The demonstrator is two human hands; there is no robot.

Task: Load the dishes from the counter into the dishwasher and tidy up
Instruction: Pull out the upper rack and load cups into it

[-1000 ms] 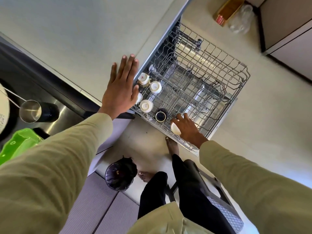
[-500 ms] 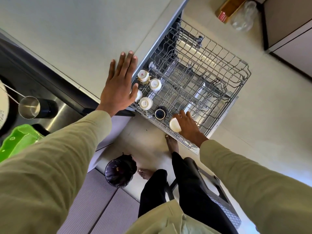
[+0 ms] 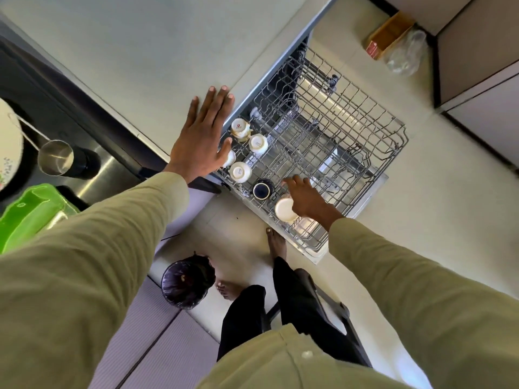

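Note:
The dishwasher's upper wire rack point(image 3: 400, 127) is pulled out over the floor. Along its near-left side stand upturned white cups point(image 3: 240, 127) point(image 3: 258, 143) point(image 3: 240, 172) and a dark blue cup point(image 3: 262, 189). My right hand point(image 3: 307, 202) holds another upturned white cup point(image 3: 283, 210) at the rack's front row, just right of the dark cup. My left hand point(image 3: 200, 141) lies flat with spread fingers on the edge of the pale counter point(image 3: 126, 51). It partly hides one more white cup point(image 3: 230, 158).
To the left, the sink holds a steel cup point(image 3: 56, 157), a green tub point(image 3: 31, 203) and a plate point(image 3: 8, 147). A bin with a black bag point(image 3: 188, 284) stands on the floor by my feet. A cardboard box point(image 3: 389, 35) and a plastic bag point(image 3: 404, 54) lie beyond the rack.
My right hand has turned the white cup over in the front row, so its base now faces up. My left hand has stayed flat on the counter edge.

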